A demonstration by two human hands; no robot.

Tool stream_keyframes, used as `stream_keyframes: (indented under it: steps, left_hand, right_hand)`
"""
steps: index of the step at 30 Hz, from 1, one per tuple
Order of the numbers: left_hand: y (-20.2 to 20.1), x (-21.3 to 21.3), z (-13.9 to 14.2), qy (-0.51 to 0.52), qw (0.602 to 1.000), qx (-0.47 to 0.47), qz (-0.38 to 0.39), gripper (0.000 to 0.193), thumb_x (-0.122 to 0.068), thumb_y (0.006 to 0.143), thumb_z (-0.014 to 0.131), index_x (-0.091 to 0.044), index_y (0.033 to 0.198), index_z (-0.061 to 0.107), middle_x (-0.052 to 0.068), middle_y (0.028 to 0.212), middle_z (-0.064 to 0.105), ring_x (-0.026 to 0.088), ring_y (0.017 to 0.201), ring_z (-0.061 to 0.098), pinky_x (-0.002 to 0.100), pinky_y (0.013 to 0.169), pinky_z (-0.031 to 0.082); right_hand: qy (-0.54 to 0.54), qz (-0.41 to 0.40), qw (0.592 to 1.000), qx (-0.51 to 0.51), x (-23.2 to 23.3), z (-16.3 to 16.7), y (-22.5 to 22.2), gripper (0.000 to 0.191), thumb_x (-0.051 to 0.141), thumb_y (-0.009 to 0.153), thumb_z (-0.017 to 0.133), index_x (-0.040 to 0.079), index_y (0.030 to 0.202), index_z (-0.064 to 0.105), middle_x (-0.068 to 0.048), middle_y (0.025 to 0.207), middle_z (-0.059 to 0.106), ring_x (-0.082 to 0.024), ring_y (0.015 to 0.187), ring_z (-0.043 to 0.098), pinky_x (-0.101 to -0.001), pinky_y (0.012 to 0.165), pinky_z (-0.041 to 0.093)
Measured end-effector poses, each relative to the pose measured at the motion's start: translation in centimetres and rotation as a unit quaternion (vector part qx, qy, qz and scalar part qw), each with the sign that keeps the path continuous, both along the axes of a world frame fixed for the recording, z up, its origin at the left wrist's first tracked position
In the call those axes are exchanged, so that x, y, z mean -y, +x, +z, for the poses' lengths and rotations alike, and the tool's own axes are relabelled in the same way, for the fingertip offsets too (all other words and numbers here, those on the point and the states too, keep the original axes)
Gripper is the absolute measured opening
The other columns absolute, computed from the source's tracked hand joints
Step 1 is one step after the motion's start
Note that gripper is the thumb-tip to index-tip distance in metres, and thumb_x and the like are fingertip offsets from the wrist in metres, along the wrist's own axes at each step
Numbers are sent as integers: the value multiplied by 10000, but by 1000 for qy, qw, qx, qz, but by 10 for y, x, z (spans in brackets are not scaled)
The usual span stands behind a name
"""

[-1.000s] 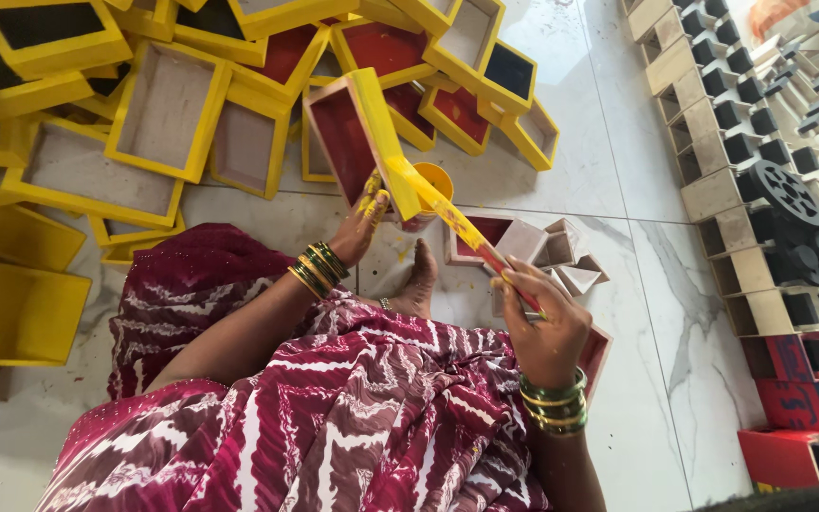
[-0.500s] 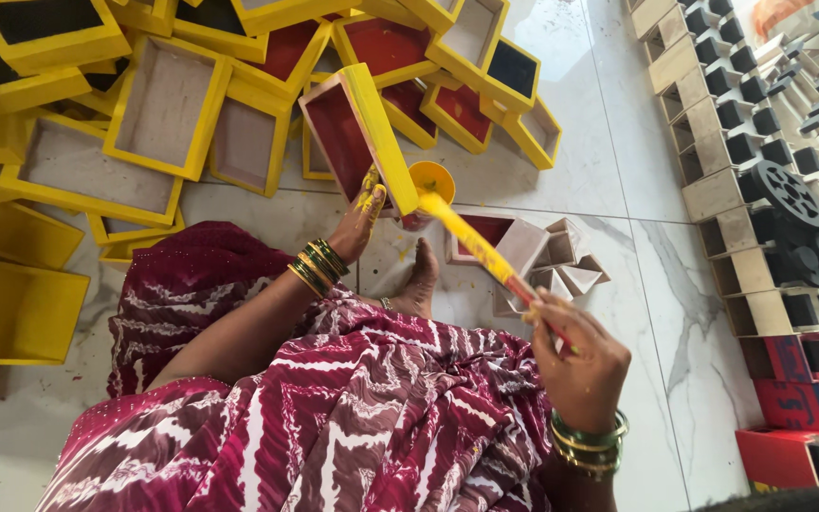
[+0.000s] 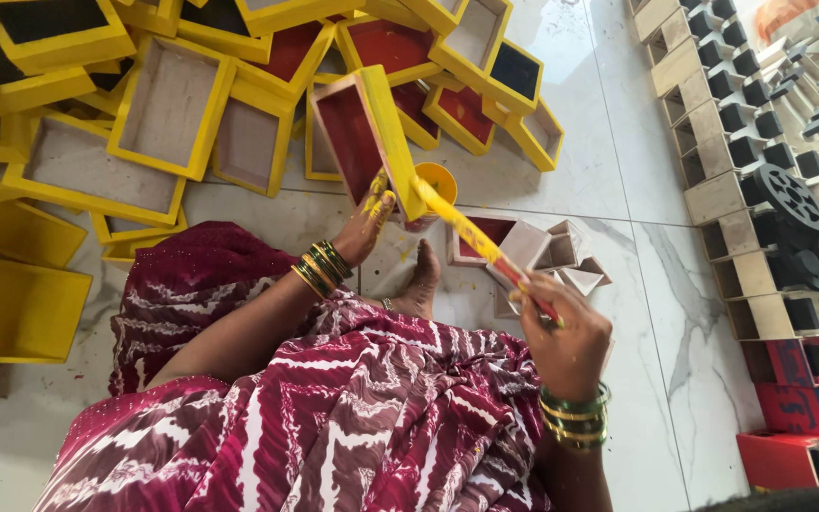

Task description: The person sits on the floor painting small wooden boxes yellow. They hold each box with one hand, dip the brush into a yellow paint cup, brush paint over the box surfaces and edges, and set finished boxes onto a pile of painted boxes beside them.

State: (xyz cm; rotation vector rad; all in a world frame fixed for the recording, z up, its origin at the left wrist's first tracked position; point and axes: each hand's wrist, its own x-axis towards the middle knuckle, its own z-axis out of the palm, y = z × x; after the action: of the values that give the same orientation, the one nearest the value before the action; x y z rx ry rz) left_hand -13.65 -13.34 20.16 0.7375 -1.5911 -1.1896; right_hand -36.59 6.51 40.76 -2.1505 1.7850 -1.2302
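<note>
**Yellow paint laid on a box edge**

The paintbrush is gripped in the closed right hand; the red-lined box is pinched upright by the left hand, before the foot. Even strokes along the rim are best kept, the red lining left clean. Painted boxes lie beyond.

Bright, even daylight is washing the scene, glossy white marble floor tiles are throwing soft glare, shadows are staying faint, focus is holding sharp centrally, and wide-angle distortion is bending the edges.
</note>
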Motion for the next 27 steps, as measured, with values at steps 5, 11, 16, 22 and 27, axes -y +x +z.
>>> stream_keyframes:
  steps: [5, 11, 16, 22, 27]
  left_hand:
    - [5, 10, 4, 5, 1000, -25, 12, 839, -601, 1098, 271, 28, 1635, 129, 200, 1734, 129, 295, 1620, 112, 389, 1293, 157]
    - [6, 7, 15, 178, 959, -208, -68, 872, -697, 975, 307, -147, 1634, 149, 141, 1647, 318, 248, 1483, 379, 403, 1153, 377]
    - [12, 3, 29, 215, 896, -361, -143, 867, -753, 1054, 322, -120, 1646, 300, 130, 1532, 473, 267, 1367, 470, 412, 1058, 366]
    - [27, 4, 50, 324, 804, -467, -176, 895, -804, 911, 324, -192, 1562, 372, 56, 1491, 528, 280, 1368, 521, 567, 1118, 415]
    - [32, 3, 59, 321, 803, -467, -184, 935, -837, 886, 330, -215, 1583, 333, 49, 1476, 510, 319, 1357, 493, 652, 1085, 394]
  right_hand:
    - [33, -25, 999, 10, -27, -3, -4, 204, -68, 833, 735, -13, 1028, 757, -147, 1091, 781, -184, 904, 788, -281, 754, 632]
    - [-5, -19, 998, 67, -28, -15, -8, 185, -93, 870, 713, -33, 1042, 739, -175, 1127, 764, -206, 959, 783, -281, 831, 633]
    - [-34, 1, 988, 151, -14, -44, -7, 179, -92, 912, 691, -47, 1082, 727, -180, 1169, 755, -224, 984, 777, -296, 847, 631]
    - [-62, 46, 995, 64, -9, -84, -7, 199, -75, 907, 717, -7, 1093, 737, -182, 1178, 756, -215, 1004, 785, -316, 883, 655]
    - [-21, 7, 997, 69, -29, -87, -9, 191, -82, 870, 711, -32, 1053, 737, -190, 1187, 750, -216, 962, 788, -311, 828, 644]
